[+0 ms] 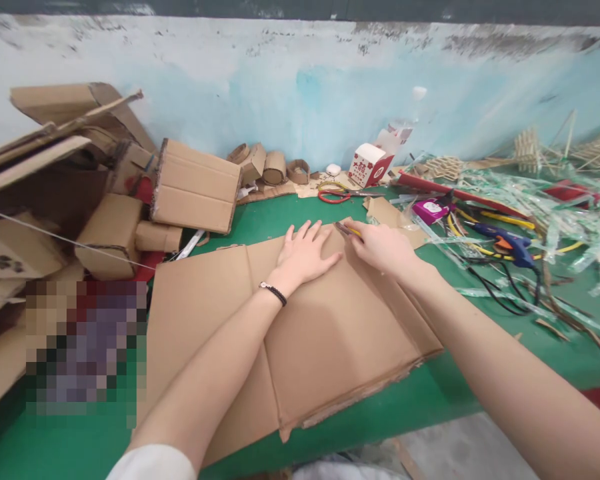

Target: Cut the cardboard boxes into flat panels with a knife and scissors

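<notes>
— Cardboard sheet (300, 333) lies flat on the green table (430, 400), its near edge hanging a little past the table's front. Which hand is doing what?

— Her left hand (306, 253) is spread open, palm down, pressing the sheet near its far edge; it grips nothing, it only pins. The right hand (383, 248) is curled shut around a yellow-handled cutter (349, 231), whose tip meets the cardboard at the far edge, just beside the left fingertips.

— That closeness worries me.

— Me too. If the tip skids on the corrugation, I judge it would run straight toward those fingers. The sheet has fold creases as well, so a tip crossing one could jump or veer.

— Anything else nearby?

— Red-handled scissors (333, 195) sit beyond the sheet, and a blue glue gun (505, 241) with its cable lies to the right among clear plastic strips (545, 207). A sleeve or elbow could drag that cable. Folded boxes (195, 183) are stacked at the left, well apart from the hands
</notes>
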`<state>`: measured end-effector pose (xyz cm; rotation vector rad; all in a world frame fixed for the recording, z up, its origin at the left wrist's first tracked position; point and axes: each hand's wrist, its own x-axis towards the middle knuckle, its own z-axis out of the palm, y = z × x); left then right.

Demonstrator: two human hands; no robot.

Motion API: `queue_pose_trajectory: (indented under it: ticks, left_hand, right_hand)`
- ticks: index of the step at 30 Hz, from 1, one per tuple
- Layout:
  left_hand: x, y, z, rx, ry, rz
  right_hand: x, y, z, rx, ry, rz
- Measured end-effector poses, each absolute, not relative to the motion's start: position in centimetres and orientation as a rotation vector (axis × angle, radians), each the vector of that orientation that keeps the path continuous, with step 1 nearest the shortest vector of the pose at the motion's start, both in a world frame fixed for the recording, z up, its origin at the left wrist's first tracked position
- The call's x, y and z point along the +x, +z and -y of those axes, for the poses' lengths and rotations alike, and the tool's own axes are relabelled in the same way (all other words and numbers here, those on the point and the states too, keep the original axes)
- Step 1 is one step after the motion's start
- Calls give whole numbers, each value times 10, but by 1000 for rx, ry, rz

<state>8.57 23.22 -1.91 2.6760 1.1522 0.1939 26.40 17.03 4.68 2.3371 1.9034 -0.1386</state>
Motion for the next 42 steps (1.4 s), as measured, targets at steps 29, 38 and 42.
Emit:
queue_pose_trajectory:
  ticks: [29, 38, 42]
  left_hand:
    - [86, -14, -231, 2654, 171, -1157]
    - [88, -12, -230, 2650, 179, -1167]
    - [88, -12, -230, 2649, 162, -1168]
  right_hand:
    - [254, 59, -172, 2245, -97, -1865]
    - [254, 57, -160, 2195, -47, -1857]
    - [255, 57, -159, 2182, -52, -1856]
